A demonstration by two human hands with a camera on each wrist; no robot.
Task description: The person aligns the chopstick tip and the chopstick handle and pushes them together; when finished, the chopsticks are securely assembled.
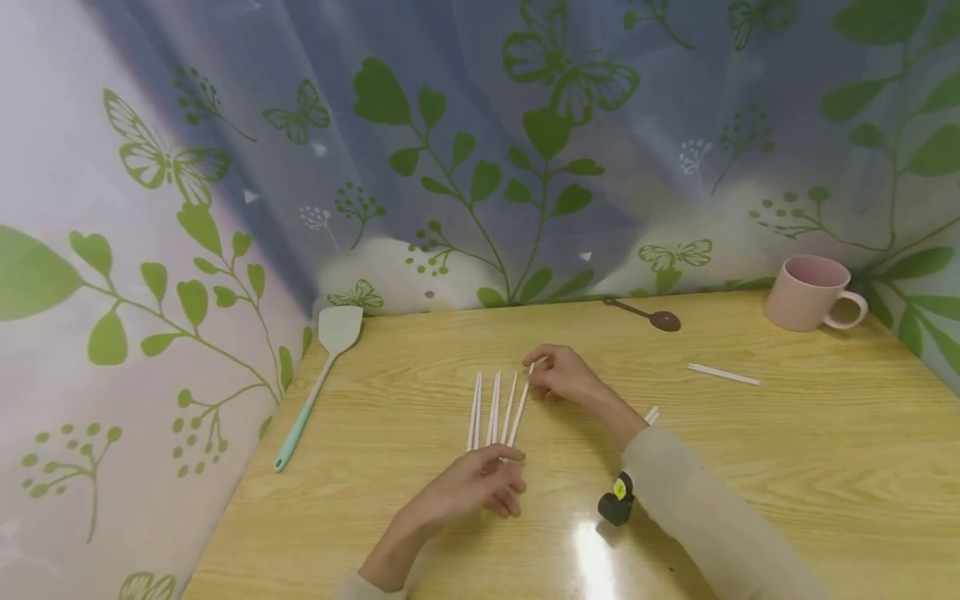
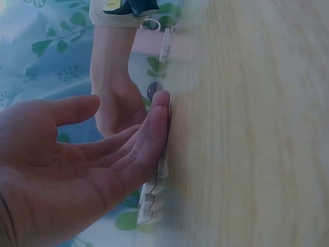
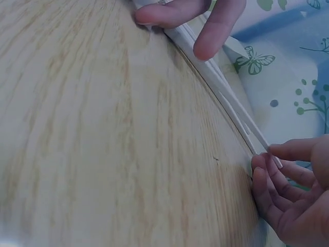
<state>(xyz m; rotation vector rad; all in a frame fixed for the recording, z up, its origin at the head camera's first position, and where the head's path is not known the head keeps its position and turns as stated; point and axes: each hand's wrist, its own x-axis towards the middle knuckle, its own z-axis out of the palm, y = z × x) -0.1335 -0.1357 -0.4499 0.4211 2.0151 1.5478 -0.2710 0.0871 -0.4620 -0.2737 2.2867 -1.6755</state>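
Observation:
Several white chopsticks (image 1: pixel 494 408) lie side by side in a row on the wooden table, pointing away from me. My right hand (image 1: pixel 564 375) pinches the far tip of the rightmost chopstick (image 3: pixel 252 123) between thumb and fingers; in the right wrist view that tip stands slightly apart from the stick beside it. Across the near ends of the row lies my left hand (image 1: pixel 476 485), its fingers loosely bent and thumb apart, gripping nothing. The left wrist view shows the squared chopstick ends (image 2: pixel 149 199) just beyond its fingers. The left hand hides the near ends in the head view.
A spatula (image 1: pixel 340 331) with a mint handle lies at the left. At the back are a brown spoon (image 1: pixel 664 321) and a pink mug (image 1: pixel 801 297). More white chopsticks (image 1: pixel 723 375) lie to the right; others (image 1: pixel 652 414) show behind the right wrist. A patterned curtain borders the table.

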